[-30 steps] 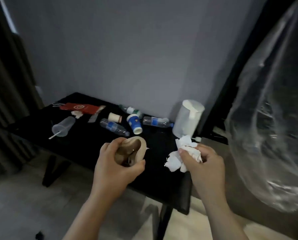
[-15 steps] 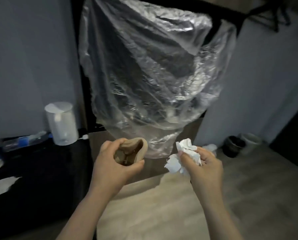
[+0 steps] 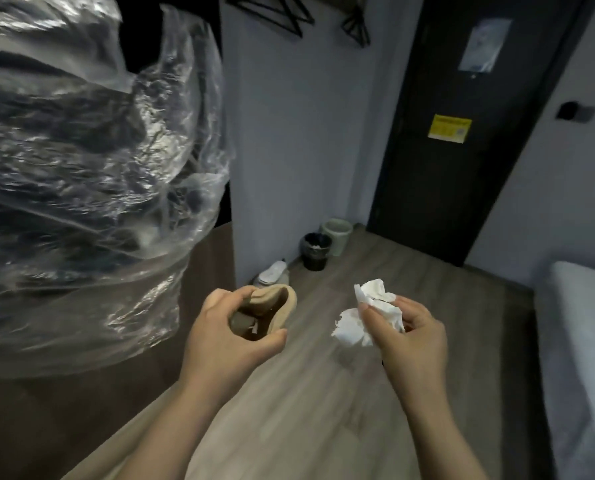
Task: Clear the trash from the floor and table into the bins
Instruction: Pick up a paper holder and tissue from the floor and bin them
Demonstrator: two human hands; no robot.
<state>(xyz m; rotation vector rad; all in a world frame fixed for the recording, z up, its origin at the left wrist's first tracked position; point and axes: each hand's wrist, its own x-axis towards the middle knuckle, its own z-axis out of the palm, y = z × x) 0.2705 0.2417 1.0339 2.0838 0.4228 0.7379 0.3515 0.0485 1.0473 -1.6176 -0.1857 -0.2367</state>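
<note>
My left hand (image 3: pixel 226 336) grips a crushed brown paper cup (image 3: pixel 275 304) with its mouth turned toward me; scraps lie inside it. My right hand (image 3: pixel 408 336) pinches a wad of crumpled white tissue (image 3: pixel 368 311). Both hands hover at chest height over the wooden floor. Two small bins stand far ahead by the wall corner: a black bin (image 3: pixel 316 251) with white paper in it, and a pale green bin (image 3: pixel 337 235) right behind it.
Clothes under a clear plastic cover (image 3: pixel 81 174) hang at the left, close to my left arm. A white shoe (image 3: pixel 271 273) lies before the bins. A black door (image 3: pixel 462 126) is ahead, and a white bed (image 3: pixel 583 341) lines the right edge.
My view has swung right, away from the black table with bottles, past the plastic-covered clothes, to the bins and door. Both hands keep their hold on the cup and tissue.
</note>
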